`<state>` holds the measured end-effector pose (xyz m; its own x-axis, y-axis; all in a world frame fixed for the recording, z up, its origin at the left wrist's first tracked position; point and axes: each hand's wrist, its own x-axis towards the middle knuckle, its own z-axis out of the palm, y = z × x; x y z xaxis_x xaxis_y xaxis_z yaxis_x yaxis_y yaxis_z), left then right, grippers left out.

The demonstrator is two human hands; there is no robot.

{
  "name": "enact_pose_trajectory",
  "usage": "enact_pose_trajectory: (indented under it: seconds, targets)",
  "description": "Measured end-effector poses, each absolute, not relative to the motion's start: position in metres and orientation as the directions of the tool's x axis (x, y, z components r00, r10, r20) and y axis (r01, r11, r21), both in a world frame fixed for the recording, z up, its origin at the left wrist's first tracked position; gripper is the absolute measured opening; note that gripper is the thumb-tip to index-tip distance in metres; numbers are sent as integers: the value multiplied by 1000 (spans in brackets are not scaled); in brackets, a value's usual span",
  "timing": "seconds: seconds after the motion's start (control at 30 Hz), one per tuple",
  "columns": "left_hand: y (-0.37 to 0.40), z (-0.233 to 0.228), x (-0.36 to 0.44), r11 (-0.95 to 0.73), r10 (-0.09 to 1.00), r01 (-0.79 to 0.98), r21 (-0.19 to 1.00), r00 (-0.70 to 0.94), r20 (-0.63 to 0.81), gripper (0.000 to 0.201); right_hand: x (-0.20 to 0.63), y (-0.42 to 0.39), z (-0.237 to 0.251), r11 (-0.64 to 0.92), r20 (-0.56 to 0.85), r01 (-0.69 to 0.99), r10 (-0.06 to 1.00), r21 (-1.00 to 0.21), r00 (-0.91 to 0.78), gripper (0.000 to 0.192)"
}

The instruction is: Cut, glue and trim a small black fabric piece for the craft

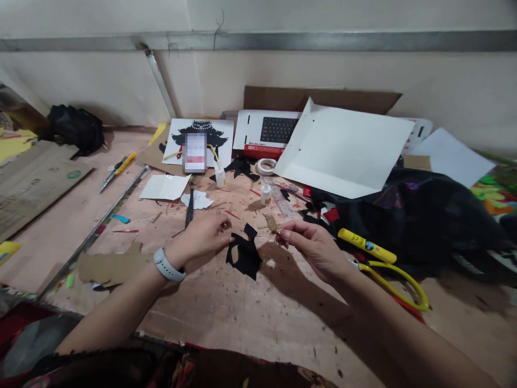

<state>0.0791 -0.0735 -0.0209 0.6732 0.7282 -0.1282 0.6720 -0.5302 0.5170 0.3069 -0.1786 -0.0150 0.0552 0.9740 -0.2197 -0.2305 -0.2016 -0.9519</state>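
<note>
The black cut-out (244, 252) is already cut to shape, with scraps strewn over the bench (242, 318); the small tan piece (271, 222) is not yet joined to it. The left hand (204, 235) pinches the cut-out's upper edge, holding it just above the bench. The right hand (311, 245), palm turned up, nips the tan piece between fingertips, close beside the cut-out

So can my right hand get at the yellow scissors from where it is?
Probably yes. The yellow scissors lie uncovered on the table just beside the right hand, though its fingertips pinch a small brown piece.
</note>
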Motion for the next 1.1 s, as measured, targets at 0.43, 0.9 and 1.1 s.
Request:
enact_pose_trajectory:
  seconds: [0.43, 0.9, 1.1]
  targets:
    - [-82, -22, 85, -580, 698, 664, 471, 703, -131, 9, 309, -178, -21, -218, -231, -224, 973, -950, 31, 22]
    - [-80, -15, 84, -291, 672, 475, 831, 720, -176, 5, 312, -178, -26, -227, -238, -236, 971, -945, 21, 16]
    - [-82, -17, 87, 1, 696, 395, 919, 660, -284, 12, 304, -176, -30, -277, -293, -294, 956, -915, 9, 17]
